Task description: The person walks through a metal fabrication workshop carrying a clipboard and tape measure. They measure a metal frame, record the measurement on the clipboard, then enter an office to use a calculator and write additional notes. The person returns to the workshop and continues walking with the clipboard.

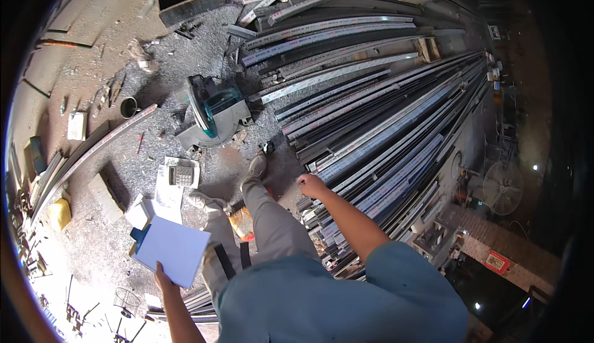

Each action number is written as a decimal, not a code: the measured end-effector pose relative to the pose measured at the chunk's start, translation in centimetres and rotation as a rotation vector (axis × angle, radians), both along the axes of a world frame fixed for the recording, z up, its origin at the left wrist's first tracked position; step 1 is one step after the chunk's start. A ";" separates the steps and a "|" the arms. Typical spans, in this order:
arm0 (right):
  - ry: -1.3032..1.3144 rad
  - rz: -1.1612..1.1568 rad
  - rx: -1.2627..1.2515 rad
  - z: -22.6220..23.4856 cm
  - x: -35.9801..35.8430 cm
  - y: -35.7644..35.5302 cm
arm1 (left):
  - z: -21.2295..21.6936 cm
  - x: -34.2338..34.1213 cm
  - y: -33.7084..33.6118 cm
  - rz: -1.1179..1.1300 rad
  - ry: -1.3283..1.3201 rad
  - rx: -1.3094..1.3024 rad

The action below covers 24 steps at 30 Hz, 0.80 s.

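One clipboard [174,251], grasped by the left fingers [159,267], left of the legs [275,219]
Right fingers [303,181] curl near bars [371,147] bearing unreadable lettering; whether they hold anything, I cannot tell.

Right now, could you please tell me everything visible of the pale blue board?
The board is flat, roughly rectangular and pale bluish, with a darker blue piece at its upper-left corner. Whether its face is paper or plastic, I cannot tell. It is askew, left of the person's legs. The left hand holds its lower edge, one digit on the face.
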State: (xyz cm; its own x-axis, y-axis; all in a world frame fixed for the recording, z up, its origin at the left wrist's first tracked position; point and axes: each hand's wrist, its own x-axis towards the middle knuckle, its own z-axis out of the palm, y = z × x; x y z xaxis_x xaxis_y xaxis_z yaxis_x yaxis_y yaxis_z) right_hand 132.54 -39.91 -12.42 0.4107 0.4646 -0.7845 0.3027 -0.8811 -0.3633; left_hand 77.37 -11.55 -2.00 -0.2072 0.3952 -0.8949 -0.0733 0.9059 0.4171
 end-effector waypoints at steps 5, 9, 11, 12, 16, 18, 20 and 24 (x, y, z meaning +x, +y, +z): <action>0.046 0.199 0.014 -13.2 -2.0 1.5 | -5.5 5.3 -3.7 -0.132 0.071 -0.181; -0.046 0.388 -0.052 -25.6 -1.7 3.4 | -10.3 6.7 -6.7 -0.146 0.169 -0.243; -0.110 0.439 -0.083 -30.9 -1.6 4.2 | -11.3 6.3 -7.8 -0.151 0.169 -0.201; -0.166 0.459 -0.075 -33.2 -1.3 4.4 | -11.6 5.9 -7.9 -0.119 0.180 -0.229; -0.376 0.679 0.079 -41.3 -1.1 6.3 | -11.6 3.8 -7.5 -0.026 0.151 -0.247; -0.515 0.793 0.104 -44.5 -1.8 7.1 | -11.6 3.3 -7.2 -0.088 0.126 -0.266; -0.610 0.889 0.149 -47.2 -2.1 7.7 | -11.8 3.1 -6.7 -0.086 0.163 -0.350; -0.682 1.029 0.051 -51.0 -2.4 8.6 | -11.6 3.7 -6.2 -0.045 0.262 -0.407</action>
State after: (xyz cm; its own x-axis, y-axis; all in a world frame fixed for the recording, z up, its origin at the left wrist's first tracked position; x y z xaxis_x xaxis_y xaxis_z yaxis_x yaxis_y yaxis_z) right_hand 130.13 -31.32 -63.46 0.1534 0.8371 -0.5251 0.9875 -0.1099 0.1132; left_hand 81.10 -17.73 -13.64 -0.4366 0.0373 -0.8989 0.0299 0.9992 0.0269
